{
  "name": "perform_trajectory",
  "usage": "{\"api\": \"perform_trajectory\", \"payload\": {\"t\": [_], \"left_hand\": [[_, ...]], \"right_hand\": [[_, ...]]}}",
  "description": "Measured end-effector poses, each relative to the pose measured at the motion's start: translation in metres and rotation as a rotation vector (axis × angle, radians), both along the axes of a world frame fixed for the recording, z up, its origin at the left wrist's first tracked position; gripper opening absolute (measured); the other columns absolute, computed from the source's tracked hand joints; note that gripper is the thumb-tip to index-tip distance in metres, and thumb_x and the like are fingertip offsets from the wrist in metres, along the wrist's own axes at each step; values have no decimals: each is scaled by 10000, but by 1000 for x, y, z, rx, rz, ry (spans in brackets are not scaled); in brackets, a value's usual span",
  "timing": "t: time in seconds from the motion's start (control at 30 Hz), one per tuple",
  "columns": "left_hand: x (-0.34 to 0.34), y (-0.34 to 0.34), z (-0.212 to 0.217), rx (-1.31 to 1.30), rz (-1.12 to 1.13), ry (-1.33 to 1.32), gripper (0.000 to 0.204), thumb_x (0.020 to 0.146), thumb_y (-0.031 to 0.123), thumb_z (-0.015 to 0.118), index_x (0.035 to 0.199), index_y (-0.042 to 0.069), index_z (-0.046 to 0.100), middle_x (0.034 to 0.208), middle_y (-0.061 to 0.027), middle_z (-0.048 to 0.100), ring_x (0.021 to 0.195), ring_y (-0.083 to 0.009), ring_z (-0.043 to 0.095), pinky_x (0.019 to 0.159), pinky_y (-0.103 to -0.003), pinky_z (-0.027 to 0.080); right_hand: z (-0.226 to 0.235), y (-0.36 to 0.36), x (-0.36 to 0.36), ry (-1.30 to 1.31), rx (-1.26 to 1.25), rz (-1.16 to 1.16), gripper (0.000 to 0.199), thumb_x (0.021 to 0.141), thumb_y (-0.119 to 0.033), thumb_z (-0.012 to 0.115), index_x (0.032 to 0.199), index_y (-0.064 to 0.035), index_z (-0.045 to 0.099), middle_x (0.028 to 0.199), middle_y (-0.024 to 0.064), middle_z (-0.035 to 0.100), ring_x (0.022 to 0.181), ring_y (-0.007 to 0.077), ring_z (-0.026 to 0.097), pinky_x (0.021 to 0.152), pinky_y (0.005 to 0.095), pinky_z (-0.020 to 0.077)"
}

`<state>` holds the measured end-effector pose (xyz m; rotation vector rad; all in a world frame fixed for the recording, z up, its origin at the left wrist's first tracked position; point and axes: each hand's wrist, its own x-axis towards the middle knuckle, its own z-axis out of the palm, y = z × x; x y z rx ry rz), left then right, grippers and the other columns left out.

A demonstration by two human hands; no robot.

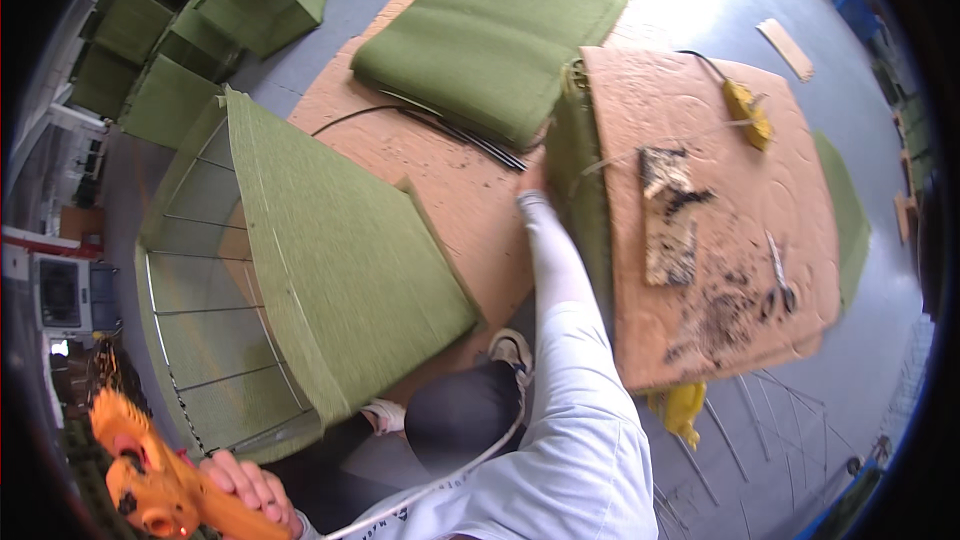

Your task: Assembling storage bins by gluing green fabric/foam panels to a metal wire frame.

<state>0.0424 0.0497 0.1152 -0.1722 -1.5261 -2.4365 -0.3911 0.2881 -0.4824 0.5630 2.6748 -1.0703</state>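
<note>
At the lower left, my left hand (pixel 250 492) is wrapped around an orange handheld power tool (pixel 150 465); its exact kind is unclear. Beside it stands a green fabric box (pixel 340 260) on a thin metal wire frame, with its open side toward the tool. My right arm stretches forward past the cardboard-topped stand. The right hand (pixel 537 178) is low beside that stand's green side, close to the ends of several black strips (pixel 470 138). Its fingers are mostly hidden and blurred.
A cardboard-topped stand (pixel 720 170) on the right bears scissors (pixel 776 285), a scorched block (pixel 668 220) and a yellow power socket (pixel 746 115). Folded green fabric (pixel 500 20) lies on floor cardboard (pixel 375 150). More green boxes (pixel 262 0) stand far left; metal rods (pixel 725 440) lie lower right.
</note>
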Motion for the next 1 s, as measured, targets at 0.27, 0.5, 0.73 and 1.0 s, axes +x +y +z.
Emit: {"api": "perform_trajectory", "payload": {"t": [0.27,0.5,0.73,1.0], "left_hand": [[-20,-11,-2,53,-136,-33,601,739,166,833,1140,-113,482,937,-171,493,776,-263,533,620,-329,497],[-17,-13,-7,-1,-24,-6,507,820,162,774,1024,-31,352,873,-125,438,668,-220,542,491,-279,530],[-4,7,5,-189,49,-293,626,807,436,733,1108,-25,436,850,-59,469,665,-128,514,483,-211,453],[31,-15,2,-164,20,-345,558,791,355,737,1144,-34,546,938,-71,604,766,-116,594,645,-261,495]], "right_hand": [[-62,69,24,441,598,-160,309,900,-137,467,1167,-23,572,1305,242,536,1081,383,611,861,510,526],[-3,-9,105,115,147,-38,266,931,-192,519,844,-4,686,804,175,696,744,353,695,621,481,552],[209,-45,212,275,-880,-261,227,1001,-175,480,969,12,605,657,83,617,520,141,599,491,267,504],[472,58,393,705,-1421,188,269,990,-83,449,1154,80,586,735,126,624,628,189,607,589,280,487]]}}
